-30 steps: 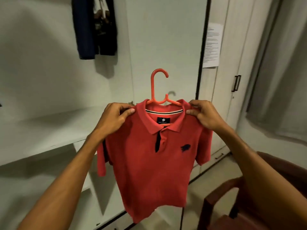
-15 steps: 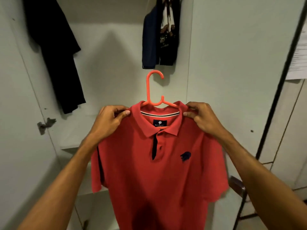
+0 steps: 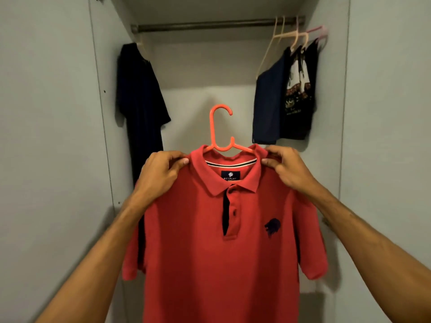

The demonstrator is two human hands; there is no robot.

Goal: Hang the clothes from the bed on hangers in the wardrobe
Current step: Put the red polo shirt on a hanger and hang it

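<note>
Rail (image 3: 210, 25) runs high above both hands. Dark shirt (image 3: 140, 101) hangs from it, up and left of the left hand (image 3: 161, 176). Navy garment (image 3: 268, 108) and black printed shirt (image 3: 298, 94) hang on pale hangers (image 3: 293, 36), up and right of the right hand (image 3: 286, 171).

Each hand, fingers curled, pinches one shoulder of the red polo shirt (image 3: 221, 252), just beside the collar.

Shirt hangs flat between the hands on an orange hanger (image 3: 218, 127). The hook stands upright above them, well below the rail. Dark placket, dark chest emblem.
</note>
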